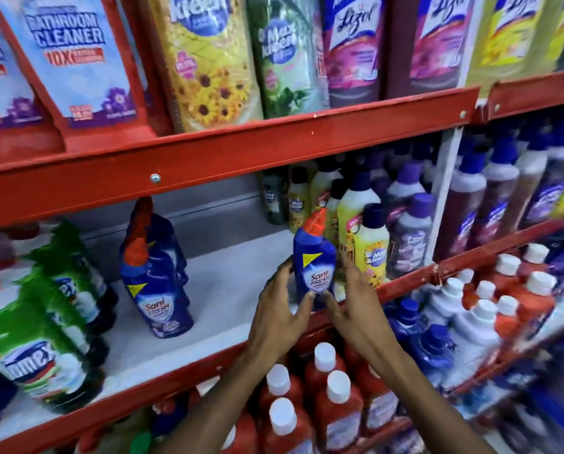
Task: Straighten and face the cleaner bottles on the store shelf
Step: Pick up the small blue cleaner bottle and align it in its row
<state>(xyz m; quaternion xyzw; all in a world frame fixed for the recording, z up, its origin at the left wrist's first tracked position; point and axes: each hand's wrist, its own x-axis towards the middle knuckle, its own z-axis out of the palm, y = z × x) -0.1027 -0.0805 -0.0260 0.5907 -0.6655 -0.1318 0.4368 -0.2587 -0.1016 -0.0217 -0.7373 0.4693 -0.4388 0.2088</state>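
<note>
A blue Sani Fresh bottle with a red angled cap stands upright at the front edge of the middle shelf, label facing me. My left hand cups its lower left side, thumb on the front. My right hand cups its lower right side in the same way. A row of more blue Sani Fresh bottles stands further left, running towards the back and leaning a little. Bare white shelf lies between that row and the held bottle.
Green Domex bottles fill the shelf's left end. Yellow Max Kleen bottles and purple bottles stand just right of my hands. Refill pouches hang above. Red bottles with white caps crowd the shelf below.
</note>
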